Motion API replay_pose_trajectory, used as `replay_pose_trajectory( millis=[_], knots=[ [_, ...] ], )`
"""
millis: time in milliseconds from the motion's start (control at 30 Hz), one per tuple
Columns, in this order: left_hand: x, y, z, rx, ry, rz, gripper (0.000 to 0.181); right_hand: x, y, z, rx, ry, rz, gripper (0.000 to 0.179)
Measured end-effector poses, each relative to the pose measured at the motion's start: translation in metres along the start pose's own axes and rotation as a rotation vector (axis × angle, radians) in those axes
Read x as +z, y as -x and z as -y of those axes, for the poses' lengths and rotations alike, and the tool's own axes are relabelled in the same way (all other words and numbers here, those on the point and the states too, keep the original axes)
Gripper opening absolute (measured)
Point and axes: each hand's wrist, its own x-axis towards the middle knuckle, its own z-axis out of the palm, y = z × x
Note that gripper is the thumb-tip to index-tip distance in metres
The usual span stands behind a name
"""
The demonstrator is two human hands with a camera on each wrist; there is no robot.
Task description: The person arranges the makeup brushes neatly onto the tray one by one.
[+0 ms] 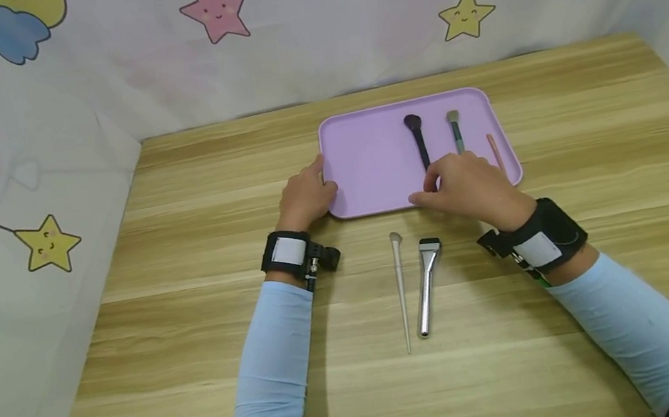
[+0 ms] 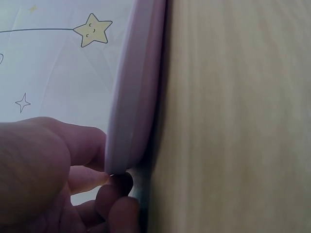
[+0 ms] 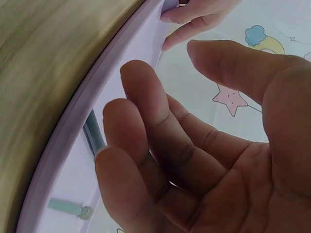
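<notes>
A lilac tray (image 1: pixel 366 160) lies toward the back of the table. My left hand (image 1: pixel 305 197) holds its left edge, thumb and fingers at the rim, as the left wrist view shows at the tray corner (image 2: pixel 129 141). Above the tray's front edge, my right hand (image 1: pixel 467 185) has loosely bent fingers and the thumb apart; nothing sits between them in the right wrist view. On the tray lie a black makeup brush (image 1: pixel 418 138), a green-handled brush (image 1: pixel 456 129) and a thin pink stick-like tool (image 1: pixel 495 152), partly hidden by the right hand.
Nearer on the wooden table (image 1: pixel 199 344) lie a slim pale brush (image 1: pixel 401 285) and a silver flat-headed brush (image 1: pixel 429 288), side by side. A white curtain (image 1: pixel 309 39) with printed stars hangs behind the table and along its left side.
</notes>
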Motion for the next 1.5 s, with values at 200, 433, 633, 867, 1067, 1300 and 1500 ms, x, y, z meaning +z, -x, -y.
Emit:
replay_pose_trajectory(
  millis=[200, 433, 633, 867, 1067, 1300, 1500],
  knots=[
    [-0.001, 0.001, -0.001, 0.006, -0.001, 0.001, 0.067, -0.001, 0.004, 0.001, -0.002, 0.020, 0.031, 0.032],
    [-0.003, 0.001, -0.002, 0.004, -0.001, 0.003, 0.067, 0.000, 0.007, 0.002, -0.005, 0.031, 0.047, 0.032],
    [-0.002, 0.001, -0.002, -0.002, 0.009, 0.008, 0.067, 0.000, 0.007, 0.002, -0.015, 0.036, 0.052, 0.033],
    [-0.003, 0.001, -0.004, -0.008, 0.009, 0.009, 0.067, -0.001, 0.009, 0.004, -0.031, 0.017, 0.084, 0.034],
    [-0.003, 0.001, -0.004, -0.012, 0.012, 0.007, 0.067, 0.000, 0.011, 0.006, -0.057, 0.022, 0.107, 0.033],
    [-0.003, 0.002, -0.004, -0.016, 0.014, 0.006, 0.066, 0.000, 0.014, 0.010, -0.048, 0.045, 0.172, 0.040],
    [-0.003, 0.001, -0.004, -0.019, 0.014, 0.012, 0.067, 0.000, 0.016, 0.013, -0.053, 0.070, 0.234, 0.038]
  ],
)
